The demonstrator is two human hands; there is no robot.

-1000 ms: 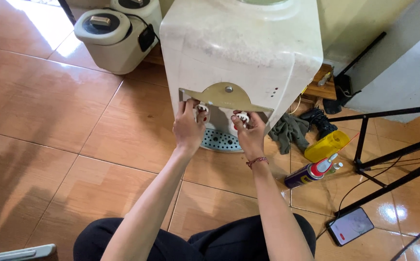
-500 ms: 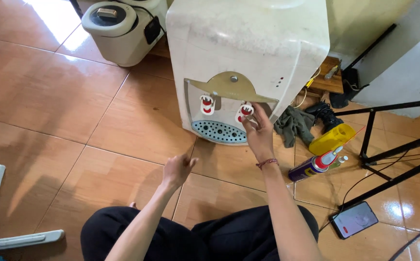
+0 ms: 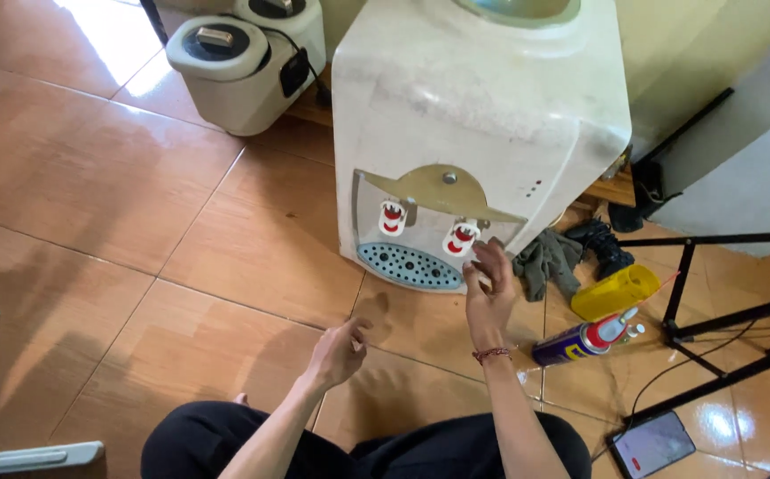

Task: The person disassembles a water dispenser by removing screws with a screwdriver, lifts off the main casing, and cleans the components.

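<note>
My right hand (image 3: 489, 297) reaches open-fingered to the right red tap (image 3: 459, 238) of the white water dispenser (image 3: 478, 115), while my left hand (image 3: 339, 350) hovers loose and empty below its drip tray (image 3: 410, 266).

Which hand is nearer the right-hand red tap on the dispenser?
Right. The right hand is raised just below and beside the right-hand red tap, fingertips close to it. The left hand hangs lower, over the floor tiles, well apart from it.
</note>
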